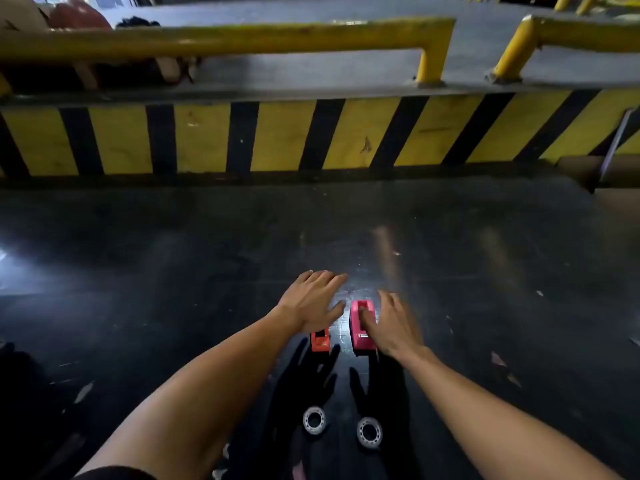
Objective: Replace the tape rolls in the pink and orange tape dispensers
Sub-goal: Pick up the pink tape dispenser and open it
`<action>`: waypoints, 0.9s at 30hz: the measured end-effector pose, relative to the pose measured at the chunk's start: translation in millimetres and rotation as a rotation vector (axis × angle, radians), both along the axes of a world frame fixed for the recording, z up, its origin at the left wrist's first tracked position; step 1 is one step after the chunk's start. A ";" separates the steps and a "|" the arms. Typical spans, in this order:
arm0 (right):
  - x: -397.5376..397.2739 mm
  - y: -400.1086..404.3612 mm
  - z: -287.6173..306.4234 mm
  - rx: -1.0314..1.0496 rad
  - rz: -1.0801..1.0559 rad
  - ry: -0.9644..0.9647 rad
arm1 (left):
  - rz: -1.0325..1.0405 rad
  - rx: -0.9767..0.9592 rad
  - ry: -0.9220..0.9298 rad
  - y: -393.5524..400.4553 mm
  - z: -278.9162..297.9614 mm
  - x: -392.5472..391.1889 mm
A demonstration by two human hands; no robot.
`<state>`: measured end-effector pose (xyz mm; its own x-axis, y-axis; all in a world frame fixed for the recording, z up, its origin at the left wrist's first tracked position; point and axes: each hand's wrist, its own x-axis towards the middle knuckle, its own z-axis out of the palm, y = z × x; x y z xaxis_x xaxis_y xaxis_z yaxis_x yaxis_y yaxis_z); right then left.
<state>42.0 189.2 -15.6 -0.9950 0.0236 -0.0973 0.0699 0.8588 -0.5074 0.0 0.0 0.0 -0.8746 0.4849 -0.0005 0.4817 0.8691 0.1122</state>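
Note:
Two small tape dispensers stand side by side on the dark floor in front of me. The orange dispenser (320,341) is on the left, mostly covered by my left hand (311,301), which hovers flat over it with fingers spread. The pink dispenser (362,329) is on the right; my right hand (391,327) hovers just to its right, the thumb over its top, fingers apart. Whether either hand touches a dispenser is unclear. Two clear tape rolls lie flat nearer to me: the left roll (314,420) and the right roll (370,432).
A yellow and black striped kerb (311,136) runs across the far side, with yellow metal rails (242,39) above it. A cardboard box (616,181) sits at the right. Small scraps of litter (498,360) dot the glossy black floor (138,265).

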 end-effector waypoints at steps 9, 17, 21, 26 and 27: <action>-14.4 -6.6 -72.7 -0.118 -0.130 -0.172 | -0.101 -0.078 -0.229 18.6 -59.2 -39.4; -17.8 0.4 -74.2 -0.223 -0.120 -0.204 | -0.280 -0.199 -0.283 43.8 -70.7 -59.5; -4.9 26.7 -55.9 -0.207 0.023 -0.183 | -0.233 -0.109 -0.252 46.2 -64.3 -48.4; 7.6 51.1 -48.5 -0.146 0.219 -0.110 | -0.061 0.178 -0.260 40.9 -52.8 -2.5; 10.3 52.4 -47.8 -0.134 0.266 -0.087 | -0.004 0.242 -0.278 38.8 -52.9 10.1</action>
